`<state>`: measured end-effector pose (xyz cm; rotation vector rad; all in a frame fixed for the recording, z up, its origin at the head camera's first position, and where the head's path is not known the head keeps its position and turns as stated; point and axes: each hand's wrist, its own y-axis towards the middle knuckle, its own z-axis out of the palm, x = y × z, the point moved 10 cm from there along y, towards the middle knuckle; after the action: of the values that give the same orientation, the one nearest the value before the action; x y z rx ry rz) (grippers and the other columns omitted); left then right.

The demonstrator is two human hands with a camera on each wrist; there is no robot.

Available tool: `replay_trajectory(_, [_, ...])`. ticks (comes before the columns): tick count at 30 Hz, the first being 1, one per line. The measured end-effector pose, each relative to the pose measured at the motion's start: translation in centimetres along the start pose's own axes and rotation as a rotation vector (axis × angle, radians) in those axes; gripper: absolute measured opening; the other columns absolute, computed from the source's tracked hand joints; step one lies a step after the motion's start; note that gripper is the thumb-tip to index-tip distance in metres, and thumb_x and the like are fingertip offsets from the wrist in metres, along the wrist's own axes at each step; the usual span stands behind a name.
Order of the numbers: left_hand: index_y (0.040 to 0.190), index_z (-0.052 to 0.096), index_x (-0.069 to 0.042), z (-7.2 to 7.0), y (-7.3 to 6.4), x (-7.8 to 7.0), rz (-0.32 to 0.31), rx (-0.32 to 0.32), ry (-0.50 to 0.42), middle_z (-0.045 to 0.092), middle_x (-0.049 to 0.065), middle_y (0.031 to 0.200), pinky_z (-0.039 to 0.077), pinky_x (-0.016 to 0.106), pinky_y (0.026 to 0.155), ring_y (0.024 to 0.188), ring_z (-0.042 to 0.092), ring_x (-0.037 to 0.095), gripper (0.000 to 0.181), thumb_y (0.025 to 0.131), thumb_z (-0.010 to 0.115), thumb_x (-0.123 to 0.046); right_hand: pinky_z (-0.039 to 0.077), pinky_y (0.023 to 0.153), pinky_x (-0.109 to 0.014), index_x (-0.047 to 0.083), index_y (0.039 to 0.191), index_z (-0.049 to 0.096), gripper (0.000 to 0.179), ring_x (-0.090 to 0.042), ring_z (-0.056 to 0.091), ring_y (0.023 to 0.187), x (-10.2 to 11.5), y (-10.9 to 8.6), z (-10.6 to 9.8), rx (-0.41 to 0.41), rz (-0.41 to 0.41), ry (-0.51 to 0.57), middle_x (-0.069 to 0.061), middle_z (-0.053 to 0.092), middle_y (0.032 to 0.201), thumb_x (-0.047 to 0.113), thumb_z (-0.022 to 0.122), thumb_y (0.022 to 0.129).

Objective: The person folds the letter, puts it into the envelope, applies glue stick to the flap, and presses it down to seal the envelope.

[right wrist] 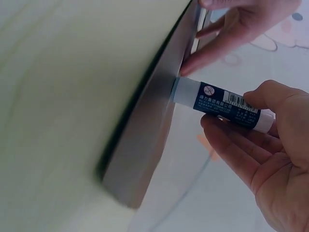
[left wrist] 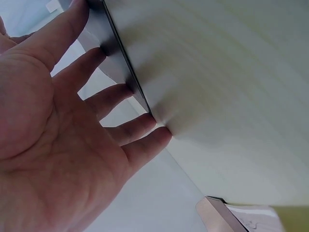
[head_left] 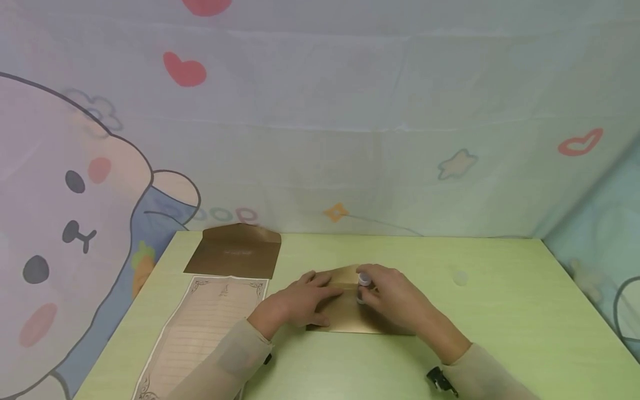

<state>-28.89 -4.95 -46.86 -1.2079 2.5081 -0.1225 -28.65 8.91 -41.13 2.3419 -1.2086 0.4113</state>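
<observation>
Right hand [head_left: 392, 291] curled round a glue stick [right wrist: 222, 104], thumb on one side, fingers on the other. Stick lies at 9 o'clock from the palm, working end down on the gold-brown envelope [head_left: 345, 319]; in the right wrist view, that end meets the paper. Long axis stands up from the envelope, somewhat tilted. Which side of the flap crease it touches: cannot tell.

Left hand [head_left: 300, 300] spread, fingers extended, resting on the envelope's 9 o'clock end. Stick lies between 2 and 3 o'clock from it, near the fingertips but apart from them. Right hand clearly nearer the stick.

Envelope: body at 8 o'clock from the right hand, flap toward 12, long edge running 9 to 3. Judgement: the relation that counts is stick end against paper, with the left hand as steadying weight.
</observation>
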Motion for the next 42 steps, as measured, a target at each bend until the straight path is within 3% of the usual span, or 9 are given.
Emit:
replay_trajectory(9, [0.161, 0.048, -0.028, -0.3, 0.1, -0.1, 0.009, -0.025, -0.024, 0.035, 0.006, 0.168, 0.039, 0.059, 0.116, 0.153, 0.030, 0.043, 0.070, 0.098, 0.079, -0.035, 0.058, 0.091, -0.042, 0.005, 0.131, 0.068, 0.027, -0.020, 0.068, 0.105, 1.6, 1.2, 1.7, 0.021, -0.005, 0.053, -0.006, 0.072, 0.124, 0.011, 0.066, 0.105])
replay_trajectory(17, [0.160, 0.049, -0.028, -0.4, 0.1, -0.1, 0.002, -0.028, -0.019, 0.037, 0.005, 0.166, 0.041, 0.059, 0.114, 0.152, 0.032, 0.041, 0.070, 0.098, 0.080, -0.036, 0.058, 0.089, -0.041, 0.006, 0.131, 0.068, 0.028, -0.021, 0.069, 0.107, 1.9, 1.5, 1.9, 0.027, -0.016, 0.006, -0.007, 0.071, 0.126, 0.012, 0.068, 0.104])
replay_trajectory(23, [0.159, 0.051, -0.023, -0.3, 0.1, 0.0, -0.007, -0.025, -0.005, 0.036, 0.008, 0.168, 0.041, 0.058, 0.115, 0.153, 0.031, 0.040, 0.069, 0.098, 0.079, -0.037, 0.059, 0.093, -0.044, 0.003, 0.133, 0.066, 0.032, -0.027, 0.070, 0.113, 1.1, 1.1, 1.3, 0.032, -0.010, -0.055, -0.011, 0.072, 0.127, 0.010, 0.070, 0.102])
replay_trajectory(35, [0.158, 0.052, -0.020, -0.3, 0.1, 0.0, -0.015, -0.008, 0.008, 0.035, 0.010, 0.168, 0.038, 0.058, 0.118, 0.155, 0.029, 0.042, 0.069, 0.098, 0.079, -0.038, 0.060, 0.081, -0.039, 0.002, 0.126, 0.068, 0.027, -0.020, 0.072, 0.099, -0.9, -0.8, -1.1, -0.014, 0.013, -0.054, -0.006, 0.073, 0.113, 0.006, 0.071, 0.099])
replay_trajectory(42, [0.158, 0.052, -0.020, -0.4, 0.0, -0.1, -0.011, -0.007, -0.001, 0.035, 0.010, 0.168, 0.038, 0.059, 0.118, 0.155, 0.029, 0.042, 0.068, 0.098, 0.079, -0.037, 0.059, 0.077, -0.036, 0.003, 0.123, 0.068, 0.024, -0.016, 0.069, 0.093, -1.0, -1.2, -1.5, -0.038, -0.015, -0.066, -0.003, 0.072, 0.107, 0.005, 0.072, 0.099])
